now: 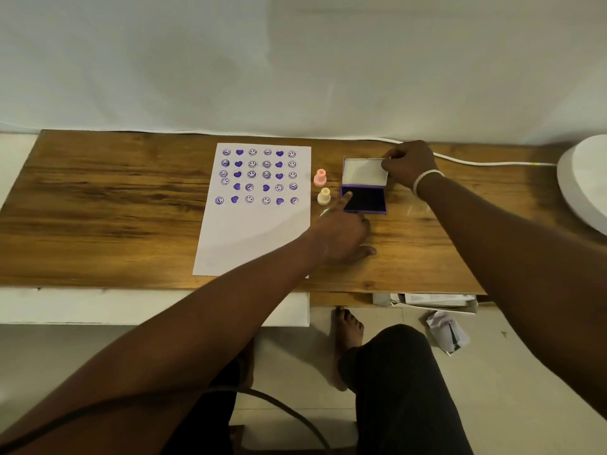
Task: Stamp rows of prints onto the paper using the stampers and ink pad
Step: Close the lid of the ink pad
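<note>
1. We take the ink pad (364, 199) as our landmark: it lies open on the wooden table (98, 208), its dark pad facing up in a purple case.
2. Its lid (365, 172) stands tilted up at the far edge of the ink pad, white inside.
3. Our right hand (409, 164) is closed on the lid's far right corner, fingers pinching its edge; a pale band sits on that wrist.
4. Our left hand (341, 233) reaches in from the near left of the ink pad. Its forefinger is stretched out with the tip on the pad's near-left corner, while the other fingers are curled under. We see a sliver of green at the knuckles, just left of the pad, but cannot tell whether the hand holds anything.
5. Just left of the ink pad stand two stampers, upright and apart from each other: a cream stamper (324, 196) beside the pad itself and a pink stamper (320, 177) beside the lid.
6. Farther left of the ink pad lies the paper (253, 238), flat on the table. Its far half carries five rows of purple prints, smiling faces and hearts; the near half is blank.
7. Beyond the ink pad, a white cable (486, 163) runs along the table's far edge toward a white round object (584, 182) on the right.
</note>
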A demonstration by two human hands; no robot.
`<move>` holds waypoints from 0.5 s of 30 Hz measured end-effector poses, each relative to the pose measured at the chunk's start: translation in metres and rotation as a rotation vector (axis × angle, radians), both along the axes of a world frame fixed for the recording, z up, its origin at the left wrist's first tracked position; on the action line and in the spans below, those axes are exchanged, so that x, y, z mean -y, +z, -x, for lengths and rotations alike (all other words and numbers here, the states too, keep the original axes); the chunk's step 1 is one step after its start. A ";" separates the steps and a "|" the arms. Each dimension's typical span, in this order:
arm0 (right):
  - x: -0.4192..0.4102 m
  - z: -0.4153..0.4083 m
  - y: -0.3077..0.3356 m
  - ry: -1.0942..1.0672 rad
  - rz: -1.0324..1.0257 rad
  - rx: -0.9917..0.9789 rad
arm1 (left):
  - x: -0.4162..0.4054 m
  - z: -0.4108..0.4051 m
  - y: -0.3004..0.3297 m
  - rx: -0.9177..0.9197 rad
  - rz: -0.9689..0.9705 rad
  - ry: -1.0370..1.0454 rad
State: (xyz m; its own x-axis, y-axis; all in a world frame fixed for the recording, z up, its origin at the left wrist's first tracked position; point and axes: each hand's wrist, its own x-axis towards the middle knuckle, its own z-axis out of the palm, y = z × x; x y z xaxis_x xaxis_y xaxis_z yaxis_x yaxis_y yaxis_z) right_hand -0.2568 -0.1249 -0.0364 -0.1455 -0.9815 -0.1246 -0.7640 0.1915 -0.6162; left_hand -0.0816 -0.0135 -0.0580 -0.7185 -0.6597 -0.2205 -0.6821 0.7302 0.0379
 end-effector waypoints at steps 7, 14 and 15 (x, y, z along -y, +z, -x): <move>-0.040 0.015 -0.007 0.273 0.036 -0.032 | -0.002 0.004 0.002 0.057 -0.018 0.008; -0.047 0.015 -0.003 0.453 -0.068 -0.138 | -0.003 -0.001 0.003 0.032 -0.022 0.051; -0.046 0.015 -0.002 0.479 -0.094 -0.153 | -0.004 -0.001 0.003 0.036 -0.024 0.051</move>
